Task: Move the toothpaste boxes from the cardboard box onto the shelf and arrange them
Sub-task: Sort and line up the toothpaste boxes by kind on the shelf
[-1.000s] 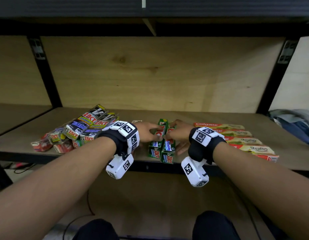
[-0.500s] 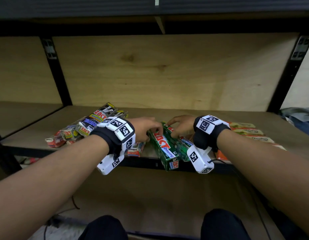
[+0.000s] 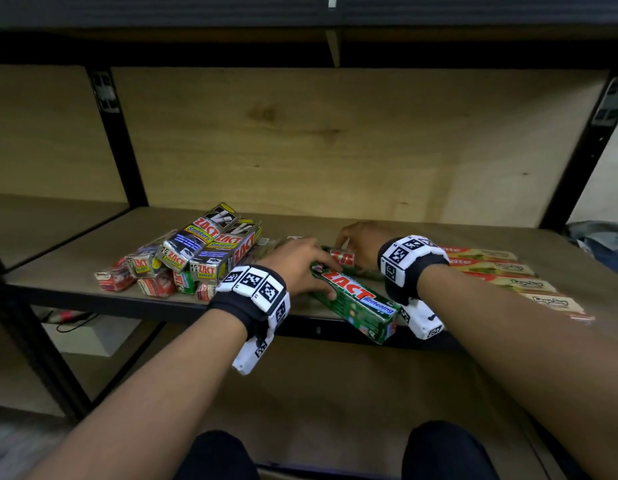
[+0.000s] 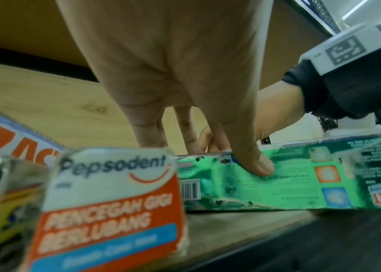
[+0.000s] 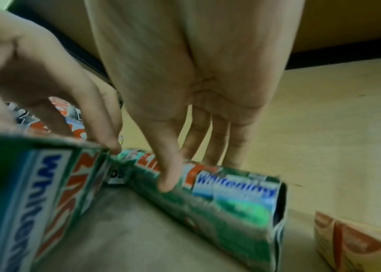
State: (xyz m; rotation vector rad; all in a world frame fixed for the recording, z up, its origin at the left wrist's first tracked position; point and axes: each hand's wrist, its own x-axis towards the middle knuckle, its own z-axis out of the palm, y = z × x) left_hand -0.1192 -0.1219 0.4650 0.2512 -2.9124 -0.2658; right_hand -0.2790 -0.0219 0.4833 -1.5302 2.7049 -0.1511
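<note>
Two green Zact Whitening toothpaste boxes lie on the wooden shelf (image 3: 473, 233). My left hand (image 3: 321, 271) grips the nearer green box (image 3: 356, 301), thumb on its side (image 4: 261, 167); this box lies at an angle, its end past the shelf's front edge. My right hand (image 3: 349, 244) grips the second green box (image 3: 342, 256) just behind it, with the thumb (image 5: 167, 182) on top and the fingers down its far side. In the right wrist view both green boxes (image 5: 220, 198) meet at their far ends. The cardboard box is not in view.
A loose pile of Zact Smokers boxes (image 3: 200, 251) lies to the left, with a Pepsodent box (image 4: 110, 202) close to my left hand. A row of Colgate boxes (image 3: 491, 268) lies flat on the right. Black uprights (image 3: 120, 150) flank the bay. Cloth (image 3: 598, 237) sits at far right.
The green boxes were bunched together, ends toward me, between both hands. Now they are parted: the left one has swung diagonally with its end over the shelf edge. My head has shifted right.
</note>
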